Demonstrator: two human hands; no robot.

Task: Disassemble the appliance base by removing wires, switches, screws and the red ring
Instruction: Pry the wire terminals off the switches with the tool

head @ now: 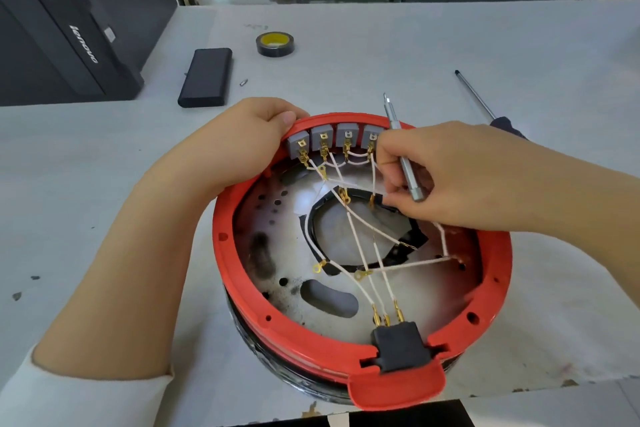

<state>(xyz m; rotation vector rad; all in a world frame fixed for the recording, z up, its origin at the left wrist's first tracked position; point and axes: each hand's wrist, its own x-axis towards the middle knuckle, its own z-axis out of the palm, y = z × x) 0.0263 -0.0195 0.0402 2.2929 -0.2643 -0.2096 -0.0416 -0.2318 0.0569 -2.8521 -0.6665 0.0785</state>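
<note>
Appliance base point(277, 288) near centre on the table point(415, 55), red ring point(221, 236) around its rim. Left hand point(242, 139) reaching in from near left, forearm laid over the ring's left edge, grip curled on the far rim beside the leftmost of four grey switches point(323, 139). Right hand point(446, 177) reaching from the right, wrist level, grip clamped on a slim silver screwdriver point(401, 146) while fingertips pinch a white wire point(374, 166) below the rightmost switch. Black-handled screwdriver point(476, 95) lying far right, tape roll point(275, 44) far behind.
</note>
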